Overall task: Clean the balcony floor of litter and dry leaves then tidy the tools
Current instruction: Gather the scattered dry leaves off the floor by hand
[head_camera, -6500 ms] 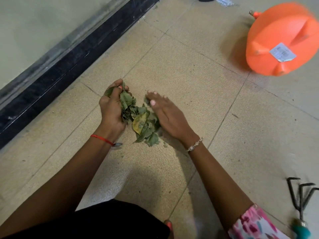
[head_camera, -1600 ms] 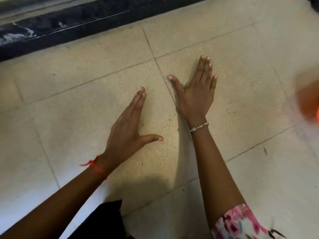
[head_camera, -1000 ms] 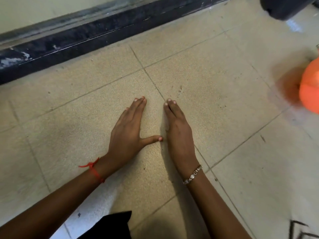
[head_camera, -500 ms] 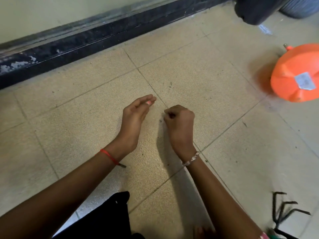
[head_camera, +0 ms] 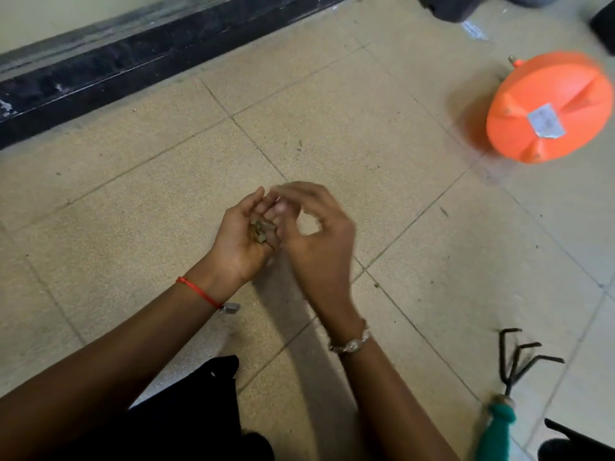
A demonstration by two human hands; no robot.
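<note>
Left hand (head_camera: pixel 244 239) palm-up, fingers (head_camera: pixel 253 199) half-curled into a cup. Leaf bits (head_camera: pixel 261 229) sit in the hollow just under the fingertips. Right hand (head_camera: pixel 319 241) is blurred, just beside the left fingers; cannot tell if it pinches anything. Best done low over the cup, palm level, so crumbs don't spill. Specks (head_camera: pixel 299 146) lie beyond the fingertips. Rake (head_camera: pixel 519 364) well right of both hands.

L hand (head_camera: pixel 243 241) palm up, fingers cupped round small leaf bits (head_camera: pixel 261 229) in the palm. R hand (head_camera: pixel 319 241) just beside it, blurred; thumb & forefinger curve into a ring, tips over L palm. Both forearms bare, reaching fwd, wrists near each other.
</note>
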